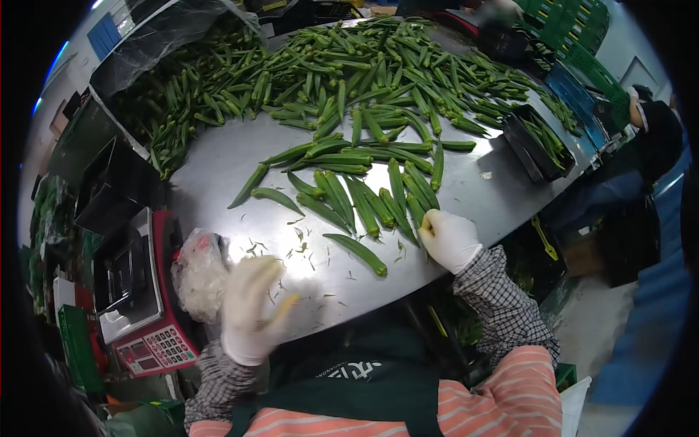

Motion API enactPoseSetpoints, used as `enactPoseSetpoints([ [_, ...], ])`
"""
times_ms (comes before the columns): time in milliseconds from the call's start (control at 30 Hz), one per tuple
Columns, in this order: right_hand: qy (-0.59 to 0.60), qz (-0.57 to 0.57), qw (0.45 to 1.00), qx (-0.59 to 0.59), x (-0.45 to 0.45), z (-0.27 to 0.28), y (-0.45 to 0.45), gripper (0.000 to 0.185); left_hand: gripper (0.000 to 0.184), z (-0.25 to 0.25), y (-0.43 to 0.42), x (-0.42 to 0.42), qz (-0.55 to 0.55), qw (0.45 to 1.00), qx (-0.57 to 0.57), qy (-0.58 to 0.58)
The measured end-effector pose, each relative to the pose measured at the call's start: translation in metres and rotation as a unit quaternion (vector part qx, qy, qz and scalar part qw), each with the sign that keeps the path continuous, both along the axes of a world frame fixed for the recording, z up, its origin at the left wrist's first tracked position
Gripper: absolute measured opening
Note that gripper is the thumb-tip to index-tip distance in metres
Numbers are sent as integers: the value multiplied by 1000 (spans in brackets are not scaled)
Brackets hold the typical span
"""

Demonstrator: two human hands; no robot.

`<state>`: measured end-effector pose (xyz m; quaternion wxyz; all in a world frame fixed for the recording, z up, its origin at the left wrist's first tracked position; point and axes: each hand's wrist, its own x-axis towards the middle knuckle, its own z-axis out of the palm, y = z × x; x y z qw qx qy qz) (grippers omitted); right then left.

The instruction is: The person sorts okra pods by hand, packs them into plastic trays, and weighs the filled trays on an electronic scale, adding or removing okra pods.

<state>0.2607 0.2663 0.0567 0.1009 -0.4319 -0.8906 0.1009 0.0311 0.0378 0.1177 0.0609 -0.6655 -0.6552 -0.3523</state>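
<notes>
My right hand [449,237], in a white glove, is closed with its fingertips at the lower end of a green okra pod [416,210] on the steel table. Beside it lies a loose row of okra pods [368,205]. My left hand [254,306], also gloved and slightly blurred, hovers over the near left part of the table, thumb and fingers apart and nothing in them. One single okra pod [357,254] lies between my hands. Small green trimmings [297,246] are scattered near my left hand.
A large heap of okra [328,65] covers the table's far side. At right, a black tray [526,149] of okra stands tilted. A red scale [156,348] and a crumpled plastic bag [200,275] are at left. Another person [655,135] is at far right.
</notes>
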Motion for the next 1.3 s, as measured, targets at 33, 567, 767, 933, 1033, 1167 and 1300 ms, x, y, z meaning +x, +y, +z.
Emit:
enactPoseSetpoints([
  [33,28,-6,999,-16,2,1,2,20,44,-5,7,9,-27,1000,1,-9],
  [567,199,315,923,-93,-13,62,-55,24,54,-28,29,53,-35,993,26,-110],
  [767,208,172,944,-193,-32,51,-49,36,23,-62,10,32,79,886,-41,-456],
  [933,52,125,990,-24,-41,0,-55,28,20,-87,2,19,-87,515,7,-852],
  [1033,175,123,965,-153,-50,16,-63,28,24,-93,7,34,-83,449,-21,-889],
  [1167,160,307,916,-201,-72,40,-96,30,26,-85,12,39,-103,386,-18,-917],
  [1300,110,185,977,-7,-96,26,-48,37,23,-100,5,28,-93,365,-7,-926],
])
